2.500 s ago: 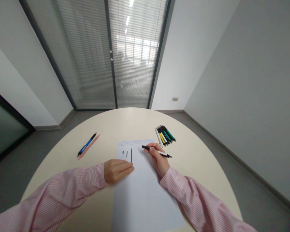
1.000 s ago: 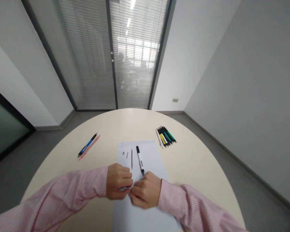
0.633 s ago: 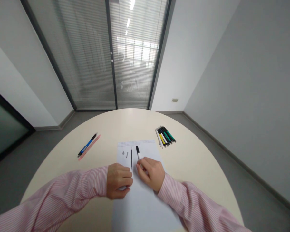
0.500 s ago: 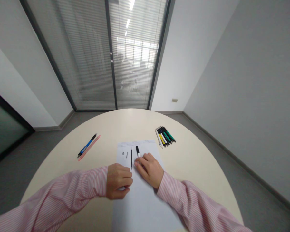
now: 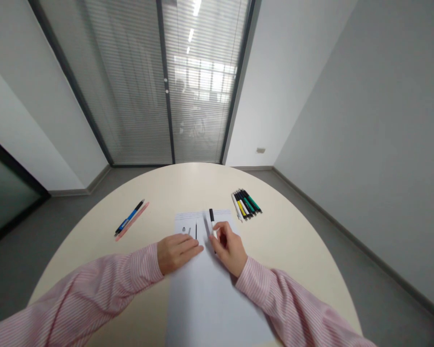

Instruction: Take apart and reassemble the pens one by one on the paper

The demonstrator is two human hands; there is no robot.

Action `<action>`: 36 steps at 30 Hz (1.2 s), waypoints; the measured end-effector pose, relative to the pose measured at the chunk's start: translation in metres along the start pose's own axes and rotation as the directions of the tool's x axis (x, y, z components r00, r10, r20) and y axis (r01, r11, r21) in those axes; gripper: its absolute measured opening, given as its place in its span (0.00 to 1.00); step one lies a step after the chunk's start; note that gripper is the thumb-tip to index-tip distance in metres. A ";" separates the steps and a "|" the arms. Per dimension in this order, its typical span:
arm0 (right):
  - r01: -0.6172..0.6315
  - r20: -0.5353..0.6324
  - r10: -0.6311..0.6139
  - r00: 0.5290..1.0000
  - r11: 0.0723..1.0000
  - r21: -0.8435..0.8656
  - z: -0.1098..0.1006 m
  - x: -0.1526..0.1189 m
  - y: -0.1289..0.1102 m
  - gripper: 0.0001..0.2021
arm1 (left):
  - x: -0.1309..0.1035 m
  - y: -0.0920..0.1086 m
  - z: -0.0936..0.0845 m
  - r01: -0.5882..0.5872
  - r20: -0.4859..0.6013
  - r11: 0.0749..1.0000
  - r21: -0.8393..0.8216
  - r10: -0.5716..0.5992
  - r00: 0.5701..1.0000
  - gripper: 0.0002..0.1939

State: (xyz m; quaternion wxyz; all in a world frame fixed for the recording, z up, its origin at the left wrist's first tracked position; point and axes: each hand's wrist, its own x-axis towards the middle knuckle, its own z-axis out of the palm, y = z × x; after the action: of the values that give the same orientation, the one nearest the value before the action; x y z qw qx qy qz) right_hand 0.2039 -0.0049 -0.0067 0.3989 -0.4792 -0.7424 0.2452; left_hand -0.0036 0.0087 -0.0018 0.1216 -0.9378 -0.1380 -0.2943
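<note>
My right hand (image 5: 232, 248) pinches a white pen barrel with a black end (image 5: 211, 217) between thumb and fingers, tilted just above the sheet of white paper (image 5: 202, 308). My left hand (image 5: 179, 251) lies palm down over the paper's left edge, fingers stretched out and holding nothing that I can see. Its fingertips cover the near end of a thin dark pen refill (image 5: 196, 230). Beside the refill lie a small spring (image 5: 189, 231) and a tiny dark round part (image 5: 183, 229), just beyond the left fingers.
On the round cream table (image 5: 198, 185), a blue and black pen (image 5: 129, 218) and a pink pen (image 5: 132, 222) lie at the left. A row of several pens (image 5: 246, 205) in white, yellow, black and green lies at the right. Blinds (image 5: 137, 96) cover the glass beyond.
My right hand has lifted the pen barrel off the paper and shifted it slightly right and away. My left hand has straightened its fingers and moved forward over the refill's near end.
</note>
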 end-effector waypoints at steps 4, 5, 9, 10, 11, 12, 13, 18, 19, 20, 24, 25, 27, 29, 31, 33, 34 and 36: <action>-0.015 -0.080 0.024 0.997 0.993 0.113 0.002 0.000 0.006 0.14 | -0.005 -0.003 0.006 -0.043 -0.021 0.990 0.136 0.046 0.999 0.10; -0.014 -0.086 0.025 0.996 0.992 0.126 0.002 0.001 0.007 0.15 | -0.006 -0.003 0.007 -0.046 -0.020 0.989 0.139 0.049 0.999 0.10; -0.009 -0.107 0.027 0.994 0.987 0.163 0.001 0.004 0.008 0.12 | -0.006 -0.002 0.010 -0.016 -0.023 0.994 0.107 0.018 1.000 0.10; -0.007 -0.116 0.027 0.993 0.986 0.167 0.001 0.004 0.008 0.12 | -0.006 -0.001 0.010 -0.005 -0.023 0.996 0.093 0.007 1.000 0.10; -0.004 -0.125 0.026 0.992 0.986 0.169 0.001 0.004 0.007 0.11 | -0.006 -0.001 0.011 0.003 -0.023 0.997 0.078 -0.001 1.000 0.10; 0.000 -0.132 0.022 0.991 0.986 0.168 0.001 0.004 0.007 0.11 | -0.006 0.000 0.011 0.008 -0.025 0.998 0.060 -0.006 1.000 0.10; 0.006 -0.139 0.017 0.990 0.986 0.165 0.001 0.004 0.006 0.10 | -0.006 0.000 0.012 0.015 -0.034 0.999 0.035 -0.014 0.999 0.10; 0.043 -0.169 -0.028 0.985 0.995 0.085 -0.001 0.005 0.004 0.07 | -0.006 0.000 0.004 0.113 -0.201 0.939 -0.326 -0.185 0.962 0.11; 0.045 -0.172 -0.033 0.985 0.997 0.068 -0.002 0.005 0.004 0.07 | -0.005 -0.001 0.000 0.160 -0.247 0.892 -0.424 -0.283 0.927 0.09; 0.046 -0.171 -0.036 0.985 0.997 0.056 -0.004 0.004 0.003 0.07 | -0.003 -0.002 -0.003 0.212 -0.286 0.827 -0.520 -0.403 0.869 0.08; 0.053 -0.135 -0.049 0.990 0.998 0.026 -0.007 0.002 0.002 0.06 | 0.004 -0.012 -0.014 0.282 -0.283 0.445 -0.850 -0.838 0.467 0.04; 0.055 -0.123 -0.053 0.991 0.998 0.017 -0.007 0.002 0.001 0.06 | 0.005 -0.015 -0.015 0.250 -0.239 0.353 -0.902 -0.889 0.390 0.06; 0.058 -0.103 -0.058 0.993 0.998 -0.001 -0.007 0.002 0.000 0.06 | 0.006 -0.021 -0.015 0.195 -0.148 0.210 -0.958 -0.945 0.291 0.09; 0.062 -0.088 -0.063 0.994 0.998 -0.019 -0.007 0.002 0.000 0.06 | 0.006 -0.024 -0.013 0.169 -0.088 0.130 -0.977 -0.968 0.234 0.12; 0.069 -0.079 -0.072 0.994 0.997 -0.038 -0.006 0.003 0.001 0.06 | 0.005 -0.025 -0.011 0.168 -0.066 0.101 -0.981 -0.977 0.204 0.13; 0.080 -0.074 -0.083 0.994 0.996 -0.049 -0.006 0.002 0.002 0.06 | 0.004 -0.025 -0.010 0.168 -0.056 0.090 -0.982 -0.979 0.198 0.13; 0.083 -0.071 -0.087 0.994 0.995 -0.052 -0.006 0.002 0.002 0.06 | 0.005 -0.025 -0.009 0.168 -0.054 0.088 -0.982 -0.979 0.198 0.14; 0.089 -0.064 -0.092 0.994 0.995 -0.055 -0.007 0.001 0.003 0.06 | 0.006 -0.025 -0.009 0.173 -0.057 0.091 -0.981 -0.980 0.190 0.14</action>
State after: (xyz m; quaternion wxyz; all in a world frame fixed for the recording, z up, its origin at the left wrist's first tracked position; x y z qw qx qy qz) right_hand 0.2114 -0.0024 -0.0045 0.4212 -0.4631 -0.7559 0.1914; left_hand -0.0121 0.0303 0.0125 -0.4560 -0.4360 -0.3383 -0.6983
